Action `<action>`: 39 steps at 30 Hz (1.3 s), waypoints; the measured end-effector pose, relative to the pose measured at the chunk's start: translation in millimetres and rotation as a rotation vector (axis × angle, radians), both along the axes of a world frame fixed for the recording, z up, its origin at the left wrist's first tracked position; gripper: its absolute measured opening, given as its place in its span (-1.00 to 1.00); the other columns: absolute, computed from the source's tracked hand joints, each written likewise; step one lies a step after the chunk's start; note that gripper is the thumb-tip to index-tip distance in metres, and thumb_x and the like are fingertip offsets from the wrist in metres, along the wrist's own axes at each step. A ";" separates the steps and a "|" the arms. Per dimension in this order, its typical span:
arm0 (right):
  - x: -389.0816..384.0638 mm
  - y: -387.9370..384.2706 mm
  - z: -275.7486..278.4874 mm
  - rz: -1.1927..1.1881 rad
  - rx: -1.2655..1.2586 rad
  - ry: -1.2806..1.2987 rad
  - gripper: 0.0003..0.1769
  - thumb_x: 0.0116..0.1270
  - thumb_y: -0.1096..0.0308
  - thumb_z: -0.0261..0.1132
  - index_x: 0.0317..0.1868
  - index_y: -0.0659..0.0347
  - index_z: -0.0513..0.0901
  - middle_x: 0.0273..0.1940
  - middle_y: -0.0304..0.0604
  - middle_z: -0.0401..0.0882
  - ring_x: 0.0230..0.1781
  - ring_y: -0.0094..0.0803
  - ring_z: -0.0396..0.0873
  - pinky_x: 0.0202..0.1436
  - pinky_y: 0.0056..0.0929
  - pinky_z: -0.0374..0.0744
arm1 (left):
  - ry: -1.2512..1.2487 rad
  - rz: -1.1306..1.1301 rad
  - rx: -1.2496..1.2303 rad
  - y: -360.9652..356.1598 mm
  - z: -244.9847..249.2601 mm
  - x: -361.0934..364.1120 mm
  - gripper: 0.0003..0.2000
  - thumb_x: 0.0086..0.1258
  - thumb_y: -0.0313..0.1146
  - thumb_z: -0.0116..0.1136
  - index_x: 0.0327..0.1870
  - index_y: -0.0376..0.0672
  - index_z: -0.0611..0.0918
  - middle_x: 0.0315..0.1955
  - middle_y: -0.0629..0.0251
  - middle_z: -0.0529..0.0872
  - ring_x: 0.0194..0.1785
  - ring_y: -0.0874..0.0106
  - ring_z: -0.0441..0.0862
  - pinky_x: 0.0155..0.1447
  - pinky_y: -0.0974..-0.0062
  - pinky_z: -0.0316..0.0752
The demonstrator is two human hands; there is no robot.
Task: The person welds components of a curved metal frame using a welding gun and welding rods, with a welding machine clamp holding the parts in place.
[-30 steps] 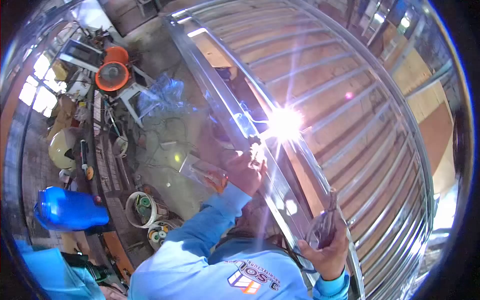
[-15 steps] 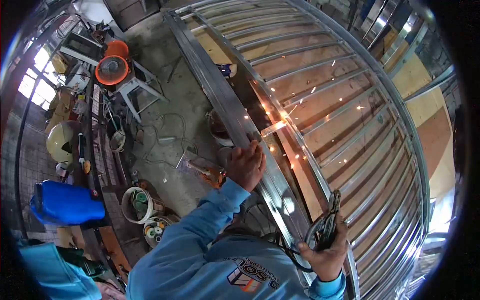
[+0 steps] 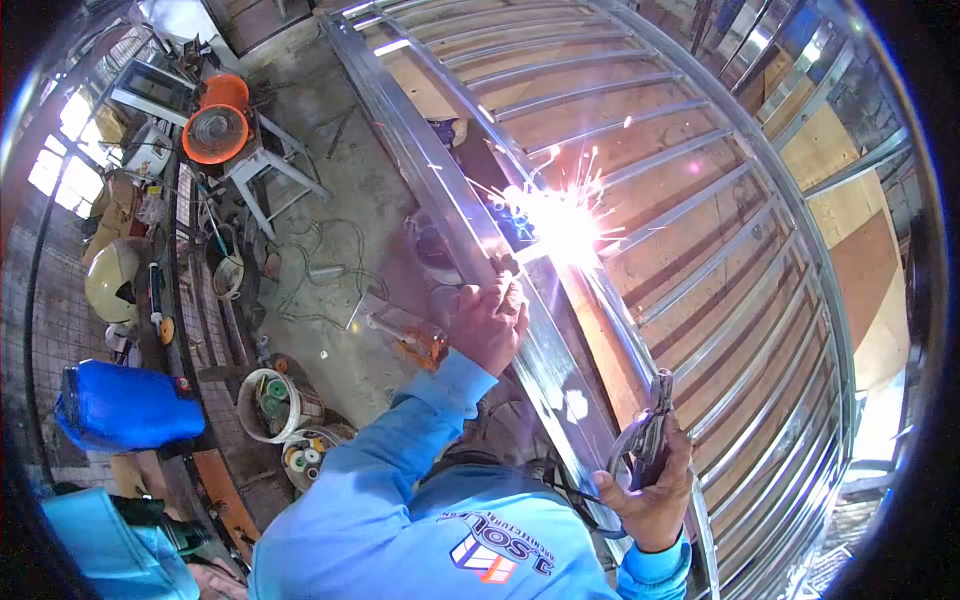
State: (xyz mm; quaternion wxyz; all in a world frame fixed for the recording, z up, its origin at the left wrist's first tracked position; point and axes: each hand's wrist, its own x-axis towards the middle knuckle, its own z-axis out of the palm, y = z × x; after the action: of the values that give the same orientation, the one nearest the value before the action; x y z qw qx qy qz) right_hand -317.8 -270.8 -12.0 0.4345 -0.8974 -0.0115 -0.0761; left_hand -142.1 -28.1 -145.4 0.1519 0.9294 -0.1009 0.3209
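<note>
My left hand (image 3: 487, 325) lies on the long metal tube (image 3: 440, 190) along the frame's near side, its fingers closed over the tube beside a short crosspiece. My right hand (image 3: 655, 490) grips a dark welding electrode holder (image 3: 655, 440) with a cable looped by it. A blinding white arc (image 3: 563, 228) burns at the joint between the crosspiece and the inner rail, throwing sparks. Glare hides the joint, and I cannot make out the electrode tip. Beyond it spreads the barred metal frame (image 3: 690, 210).
An orange fan (image 3: 216, 132) sits on a white stool (image 3: 268, 180) at the upper left. Farther down are a blue container (image 3: 130, 405), a bucket of discs (image 3: 270, 405) and a cream helmet (image 3: 112, 280). Cables (image 3: 310, 290) trail over the floor. Wooden boards (image 3: 850, 240) lean at right.
Scattered orange sparks and a small glow at the joint have grown into a bright white arc, lighting the whole scene. Both hands stay almost in place.
</note>
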 end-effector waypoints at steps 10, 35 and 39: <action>2.4 1.4 0.7 0.036 -0.010 -0.025 0.06 0.12 -0.04 0.67 0.45 0.27 0.27 -0.06 -0.10 0.67 -0.15 -0.33 0.68 -0.12 -0.42 0.66 | -0.142 -0.117 0.069 9.5 -2.1 -2.5 -0.76 0.24 -0.32 0.41 -0.09 -0.12 0.71 -0.07 0.20 0.74 -0.11 0.17 0.63 0.00 0.16 0.51; -6.4 20.7 82.8 0.327 -0.241 0.028 0.21 0.01 0.05 0.73 0.53 0.40 0.25 0.31 0.36 0.50 0.28 0.13 0.58 0.30 -0.11 0.59 | -0.012 0.002 0.029 3.2 -7.0 3.1 -0.71 0.30 -0.23 0.34 -0.01 -0.11 0.73 0.17 0.35 0.62 -0.14 0.21 0.55 -0.05 0.14 0.46; -1.1 14.0 64.8 0.338 -0.107 0.063 0.36 -0.14 -0.07 0.78 0.53 0.42 0.20 0.18 0.30 0.60 0.22 -0.04 0.62 0.30 -0.14 0.56 | 0.011 -0.009 0.032 3.5 -5.1 2.2 -0.71 0.29 -0.25 0.35 -0.01 -0.14 0.72 0.18 0.30 0.62 -0.13 0.19 0.55 -0.05 0.10 0.46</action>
State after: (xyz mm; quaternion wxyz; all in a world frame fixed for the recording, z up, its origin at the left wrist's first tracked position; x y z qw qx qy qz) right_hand -318.9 -256.8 52.8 0.3930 -0.9064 -0.1527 0.0269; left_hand -139.9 -24.5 -150.5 0.1390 0.9330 -0.1093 0.3134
